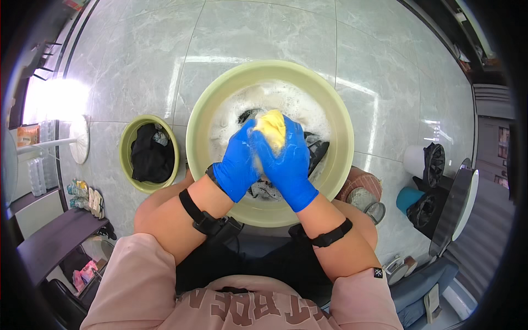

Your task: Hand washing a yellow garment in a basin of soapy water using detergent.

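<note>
Both of my hands wear blue rubber gloves and are closed together around a bunched yellow cloth (271,127). My left hand (237,159) presses against its left side, and my right hand (287,162) wraps it from the right. They are over the middle of a large pale green basin (346,137) of foamy water (286,92). Dark wet cloth (317,151) shows in the suds at the right, with more dark fabric partly hidden behind and below my hands. White foam clings to the gloves.
Left of the basin stands a smaller green tub (124,144) with black clothing (153,157) inside. A glass jar (363,199) sits by my right leg. White (413,160) and teal bins (408,199) with black liners are farther right. A dark bench (60,236) is at the left.
</note>
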`<state>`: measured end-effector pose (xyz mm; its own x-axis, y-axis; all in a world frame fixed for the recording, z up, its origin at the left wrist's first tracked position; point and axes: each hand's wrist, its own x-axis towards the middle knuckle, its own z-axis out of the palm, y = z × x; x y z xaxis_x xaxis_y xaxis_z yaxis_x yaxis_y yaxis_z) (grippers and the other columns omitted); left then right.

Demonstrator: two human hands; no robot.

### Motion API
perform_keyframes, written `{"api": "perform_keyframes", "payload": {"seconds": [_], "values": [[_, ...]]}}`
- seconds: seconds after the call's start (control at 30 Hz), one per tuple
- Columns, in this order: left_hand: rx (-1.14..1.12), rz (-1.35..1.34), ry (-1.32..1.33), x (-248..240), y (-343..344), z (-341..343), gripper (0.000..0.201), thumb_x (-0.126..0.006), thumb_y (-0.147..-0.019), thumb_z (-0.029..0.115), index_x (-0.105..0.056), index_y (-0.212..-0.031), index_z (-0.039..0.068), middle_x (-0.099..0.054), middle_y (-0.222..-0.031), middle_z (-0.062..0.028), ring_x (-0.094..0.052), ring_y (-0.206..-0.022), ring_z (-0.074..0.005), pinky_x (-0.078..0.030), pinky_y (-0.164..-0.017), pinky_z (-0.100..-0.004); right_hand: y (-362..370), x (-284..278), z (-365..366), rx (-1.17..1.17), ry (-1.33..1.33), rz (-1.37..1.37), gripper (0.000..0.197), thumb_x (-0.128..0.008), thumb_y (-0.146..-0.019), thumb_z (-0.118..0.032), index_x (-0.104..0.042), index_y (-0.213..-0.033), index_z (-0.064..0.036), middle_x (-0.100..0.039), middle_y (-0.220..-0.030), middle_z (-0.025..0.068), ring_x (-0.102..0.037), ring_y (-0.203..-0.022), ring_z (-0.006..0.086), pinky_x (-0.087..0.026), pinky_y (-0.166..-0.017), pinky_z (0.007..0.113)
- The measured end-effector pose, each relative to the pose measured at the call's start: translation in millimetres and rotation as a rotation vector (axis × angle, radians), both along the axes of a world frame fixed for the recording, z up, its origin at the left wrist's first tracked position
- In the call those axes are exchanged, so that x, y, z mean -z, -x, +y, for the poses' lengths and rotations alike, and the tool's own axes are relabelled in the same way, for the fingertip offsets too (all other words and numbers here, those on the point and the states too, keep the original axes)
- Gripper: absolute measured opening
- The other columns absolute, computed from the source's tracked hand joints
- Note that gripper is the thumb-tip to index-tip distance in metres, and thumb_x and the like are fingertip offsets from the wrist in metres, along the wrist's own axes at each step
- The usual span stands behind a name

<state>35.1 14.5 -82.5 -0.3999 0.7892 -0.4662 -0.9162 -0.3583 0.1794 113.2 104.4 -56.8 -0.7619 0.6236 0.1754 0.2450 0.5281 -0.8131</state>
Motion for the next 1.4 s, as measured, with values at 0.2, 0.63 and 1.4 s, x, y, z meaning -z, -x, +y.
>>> {"api": "perform_keyframes", "payload": {"seconds": [0.2,0.63,1.4], "values": [[0.124,-0.038,0.004,-4.4,9.4,-10.2,0.033,-0.050,-0.102,0.022,-0.057,-0.128,0.004,-0.065,-0.122,-0.0123,-0.066,-0.107,-0.0228,-0.056,-0.094,-0.0392,5.1,-9.4,24.3,-0.098,0.514,-0.027,0.039,-0.075,-0.089,-0.029,-0.067,-0.108,0.0040,-0.071,-0.099,0.0179,-0.070,-0.090,0.0265,-0.054,-0.083,0.036],[0.190,0.338,0.704,-42.8,35.6,-33.2,0.051,-0.054,-0.097,0.044,-0.051,-0.141,0.018,-0.049,-0.132,-0.0065,-0.050,-0.118,-0.0248,-0.040,-0.101,-0.0418,-10.5,27.1,17.7,-0.170,-0.257,-0.530,0.054,-0.072,-0.083,-0.024,-0.052,-0.126,0.0003,-0.057,-0.118,0.0226,-0.058,-0.110,0.0404,-0.048,-0.091,0.052],[0.001,0.354,0.479,-71.7,37.4,-42.1,0.039,-0.059,-0.097,0.036,-0.060,-0.128,0.012,-0.063,-0.118,-0.0103,-0.062,-0.109,-0.0272,-0.048,-0.094,-0.0386,7.5,22.8,28.8,-0.056,-0.060,-0.760,0.057,-0.068,-0.086,-0.047,-0.061,-0.116,0.0007,-0.062,-0.114,0.0331,-0.063,-0.110,0.0410,-0.053,-0.088,0.049]]}}
